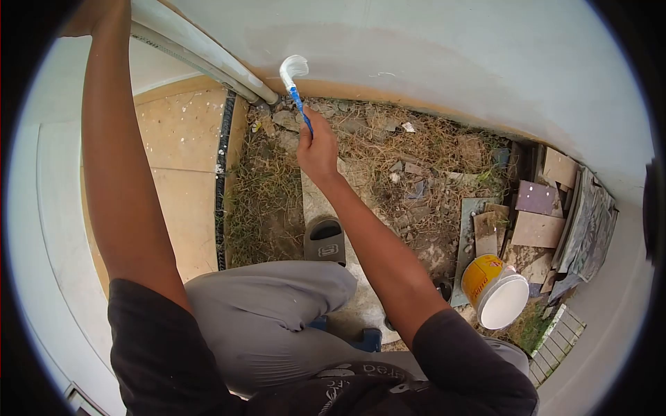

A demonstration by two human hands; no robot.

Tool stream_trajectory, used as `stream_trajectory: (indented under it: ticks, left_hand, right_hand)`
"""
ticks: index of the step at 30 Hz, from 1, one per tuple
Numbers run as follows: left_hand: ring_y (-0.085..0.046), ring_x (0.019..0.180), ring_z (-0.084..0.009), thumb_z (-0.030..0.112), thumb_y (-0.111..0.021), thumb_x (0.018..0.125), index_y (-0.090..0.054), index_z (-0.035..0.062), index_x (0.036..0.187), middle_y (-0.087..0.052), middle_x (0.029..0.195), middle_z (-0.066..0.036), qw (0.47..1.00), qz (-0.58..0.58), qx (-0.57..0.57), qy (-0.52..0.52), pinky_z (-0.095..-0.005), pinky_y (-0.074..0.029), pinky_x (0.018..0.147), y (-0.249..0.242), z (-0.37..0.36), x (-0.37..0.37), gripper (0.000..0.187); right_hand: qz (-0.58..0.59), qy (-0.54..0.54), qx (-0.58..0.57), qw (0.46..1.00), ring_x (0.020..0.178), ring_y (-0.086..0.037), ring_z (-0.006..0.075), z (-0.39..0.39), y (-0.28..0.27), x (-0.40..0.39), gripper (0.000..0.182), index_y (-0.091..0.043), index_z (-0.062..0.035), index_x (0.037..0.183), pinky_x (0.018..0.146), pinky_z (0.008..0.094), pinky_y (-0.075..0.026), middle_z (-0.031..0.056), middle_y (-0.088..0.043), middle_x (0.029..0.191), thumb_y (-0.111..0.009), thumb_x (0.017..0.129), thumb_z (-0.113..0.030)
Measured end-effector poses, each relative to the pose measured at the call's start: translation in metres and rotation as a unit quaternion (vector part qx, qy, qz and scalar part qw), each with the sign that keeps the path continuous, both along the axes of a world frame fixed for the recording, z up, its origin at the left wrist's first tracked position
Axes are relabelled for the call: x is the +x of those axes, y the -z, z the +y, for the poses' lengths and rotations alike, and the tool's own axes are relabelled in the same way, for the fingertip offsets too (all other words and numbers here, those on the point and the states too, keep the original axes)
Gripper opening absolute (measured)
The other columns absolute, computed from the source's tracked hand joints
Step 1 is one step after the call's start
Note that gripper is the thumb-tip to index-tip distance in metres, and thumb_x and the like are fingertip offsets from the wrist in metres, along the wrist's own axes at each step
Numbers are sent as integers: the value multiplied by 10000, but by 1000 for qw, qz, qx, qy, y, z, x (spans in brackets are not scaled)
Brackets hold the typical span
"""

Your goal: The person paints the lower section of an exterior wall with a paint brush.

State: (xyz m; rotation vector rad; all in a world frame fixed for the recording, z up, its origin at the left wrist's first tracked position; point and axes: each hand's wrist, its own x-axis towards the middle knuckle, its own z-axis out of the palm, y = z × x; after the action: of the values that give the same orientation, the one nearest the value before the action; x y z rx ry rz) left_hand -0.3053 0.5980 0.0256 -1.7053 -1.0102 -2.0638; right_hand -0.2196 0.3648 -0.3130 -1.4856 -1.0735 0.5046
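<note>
My right hand (319,147) is closed around the blue handle of a paintbrush (294,87). The brush's bristles are coated in white paint and bend against the pale wall (430,62) or just in front of it; contact cannot be made out. My left arm reaches up to the top left corner, where my left hand (78,19) shows only in part beside the white pipes (208,52). Its fingers are cut off by the frame and the dark edge, so what it touches is hidden.
A yellow and white paint bucket (481,279) stands at the lower right, near stacked tiles (538,230) and a wire rack (557,338). Below lies dry grass with rubble. A sandal (325,243) shows by my knee. Tan tiled ledge (182,139) at left.
</note>
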Motion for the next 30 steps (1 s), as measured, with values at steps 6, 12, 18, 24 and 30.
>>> stream_trajectory:
  ticks: [6,12,18,24,30]
  left_hand:
    - [-309,1375,-504,531,-349,1033,-102,-128,1488,-188,1470,-440,1000,10,14,6,-549,-442,1066,2,9,-5,838]
    - [-279,1393,-500,518,-361,1034,-103,-130,1488,-160,1486,-435,1000,-1,13,12,-542,-395,1109,1,7,-3,832]
    - [-318,1368,-513,499,-367,1038,-135,-137,1478,-209,1460,-447,1000,4,20,-14,-550,-413,1090,2,10,-4,808]
    - [-338,1357,-509,475,-355,1046,-162,-136,1472,-237,1456,-436,998,-4,-4,-65,-548,-422,1084,-1,6,-1,769]
    - [-348,1343,-518,478,-355,1045,-172,-127,1472,-267,1440,-436,998,-12,-3,-63,-558,-427,1073,-2,0,8,763]
  right_hand:
    - [-29,-37,7,999,836,-628,398,14,-14,5,293,-586,17,1209,756,429,-506,215,-642,986,-540,922,-10]
    - [-16,127,-45,991,669,-536,157,-57,-1,100,257,-583,16,1210,610,302,-438,96,-594,833,-521,967,-41]
    - [-24,396,-88,914,743,-498,138,-152,19,257,304,-528,47,1259,677,299,-434,80,-577,911,-520,981,-75]
    - [-38,419,-79,904,797,-501,158,-161,15,274,310,-514,55,1262,732,315,-431,99,-573,959,-513,978,-69]
    - [95,261,-21,960,726,-519,152,-72,-11,113,318,-485,45,1283,659,309,-449,85,-558,861,-490,980,-53]
